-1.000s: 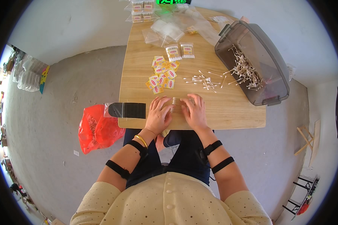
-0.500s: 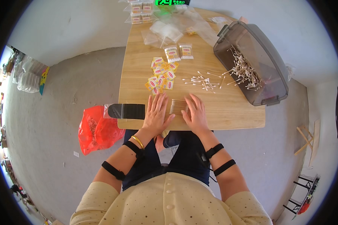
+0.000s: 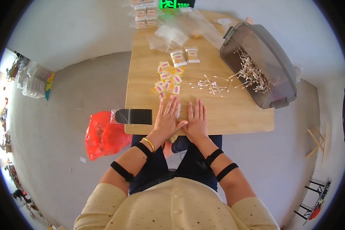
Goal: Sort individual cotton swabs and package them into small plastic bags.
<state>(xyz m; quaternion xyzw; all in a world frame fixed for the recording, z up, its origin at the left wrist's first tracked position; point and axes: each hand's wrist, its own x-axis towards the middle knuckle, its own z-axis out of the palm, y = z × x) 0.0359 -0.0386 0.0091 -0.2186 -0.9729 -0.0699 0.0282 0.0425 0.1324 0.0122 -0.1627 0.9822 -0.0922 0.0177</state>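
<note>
A neat row of cotton swabs (image 3: 183,111) lies on the wooden table (image 3: 234,123), close to its front edge. My left hand (image 3: 165,122) rests flat along the row's left side, fingers stretched out. On the other side my right hand (image 3: 196,123) lies flat with straight fingers, covering the right part of the row. Both thumbs come close together at the near end. Beyond my hands are a pile of small yellow and white printed cards (image 3: 167,81) and a loose scatter of cotton swabs (image 3: 209,85).
A grey plastic bin (image 3: 281,57) lies tipped on its side at right, swabs (image 3: 253,74) spilling out. Two filled swab packs (image 3: 178,58) and clear bags (image 3: 171,35) lie farther back. A black strip (image 3: 138,116) crosses the left edge, above a red plastic bag (image 3: 105,140).
My right hand has moved inward over the right part of the swab row, and the hands are closer together. The whole view has shifted slightly.
</note>
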